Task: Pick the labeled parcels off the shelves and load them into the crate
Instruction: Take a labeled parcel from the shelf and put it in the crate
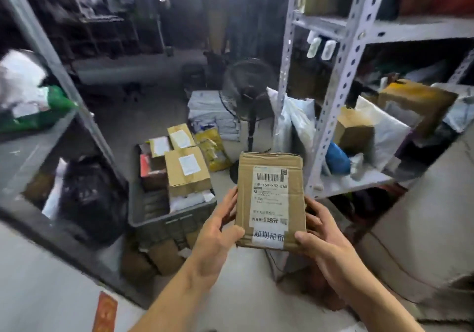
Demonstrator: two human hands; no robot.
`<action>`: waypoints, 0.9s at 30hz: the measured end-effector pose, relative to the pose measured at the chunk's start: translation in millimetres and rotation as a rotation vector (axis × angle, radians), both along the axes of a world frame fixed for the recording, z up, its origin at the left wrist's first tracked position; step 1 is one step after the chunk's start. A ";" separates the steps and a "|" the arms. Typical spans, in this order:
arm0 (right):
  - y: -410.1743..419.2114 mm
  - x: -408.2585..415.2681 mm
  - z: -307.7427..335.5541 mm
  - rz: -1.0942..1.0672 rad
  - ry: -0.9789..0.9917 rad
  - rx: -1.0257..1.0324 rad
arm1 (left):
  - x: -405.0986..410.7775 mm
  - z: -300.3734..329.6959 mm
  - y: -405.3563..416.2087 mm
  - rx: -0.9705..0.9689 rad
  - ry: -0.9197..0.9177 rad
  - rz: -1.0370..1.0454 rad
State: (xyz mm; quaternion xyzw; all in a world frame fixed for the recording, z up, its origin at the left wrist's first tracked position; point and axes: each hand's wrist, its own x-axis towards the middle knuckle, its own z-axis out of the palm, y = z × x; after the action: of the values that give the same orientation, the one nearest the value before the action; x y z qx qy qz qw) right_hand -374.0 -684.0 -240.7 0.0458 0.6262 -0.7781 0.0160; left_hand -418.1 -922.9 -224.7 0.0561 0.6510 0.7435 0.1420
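Note:
A small brown cardboard parcel (271, 198) with a white barcode label faces me, held in mid-air between both hands. My left hand (219, 229) grips its left edge, thumb on the front near the bottom corner. My right hand (324, 234) grips the right edge the same way. Down to the left on the floor stands a dark grey crate (164, 222) holding several labelled cardboard boxes (186, 170). The parcel hangs to the right of the crate and above its near corner.
A grey perforated metal shelf rack (341, 80) stands on the right with boxes and plastic mailers on it. A black standing fan (250, 96) is behind the parcel. Another shelf on the left holds a black bag (89, 198). Yellow packets (214, 149) lie beside the crate.

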 end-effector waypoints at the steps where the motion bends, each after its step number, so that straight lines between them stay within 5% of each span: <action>1: -14.0 -14.3 -0.8 0.050 0.003 -0.004 | -4.0 -0.1 -14.1 0.009 -0.014 0.046; 10: -125.3 -152.8 -9.0 0.351 -0.058 0.054 | -87.2 -21.4 -126.8 -0.016 -0.082 0.260; 27: -245.6 -422.5 -73.0 0.572 -0.275 0.115 | -303.1 -76.1 -223.4 0.035 -0.203 0.624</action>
State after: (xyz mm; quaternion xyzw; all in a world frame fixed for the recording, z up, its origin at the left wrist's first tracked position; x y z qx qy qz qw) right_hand -796.5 -929.6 -313.7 -0.0265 0.6488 -0.6919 0.3157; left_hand -721.3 -1146.3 -300.8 -0.2178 0.6064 0.7642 -0.0294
